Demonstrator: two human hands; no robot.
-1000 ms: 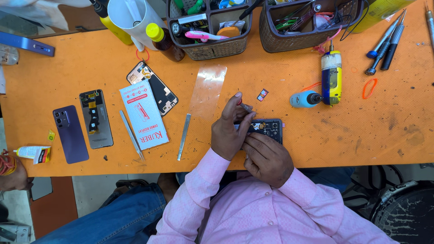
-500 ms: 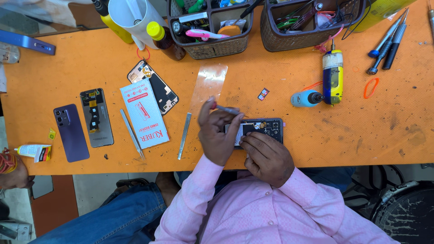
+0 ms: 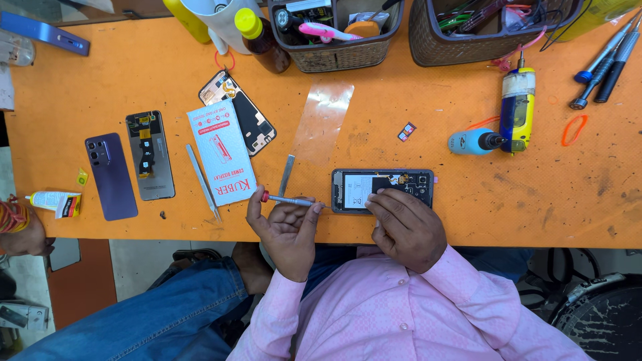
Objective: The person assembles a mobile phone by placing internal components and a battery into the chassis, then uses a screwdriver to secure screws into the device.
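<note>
An opened black phone [image 3: 361,189] lies flat near the front edge of the orange table [image 3: 468,214], its inner parts exposed. My right hand [image 3: 408,227] rests on its near edge, fingertips pressing on the inside. My left hand [image 3: 286,230] is just left of the phone, palm turned up. It holds a thin screwdriver with a red cap [image 3: 287,199] lying sideways across the fingers, tip towards the phone.
Left of my hands lie a metal pry tool [image 3: 286,175], tweezers [image 3: 202,182], a white and red box [image 3: 224,150], a phone frame [image 3: 150,155] and a purple back cover [image 3: 110,175]. Two baskets [image 3: 334,57] stand at the back. Another person's hand [image 3: 20,230] is at the left edge.
My left hand has left the phone and moved left, turning palm up with the screwdriver in it. My right hand stays on the phone.
</note>
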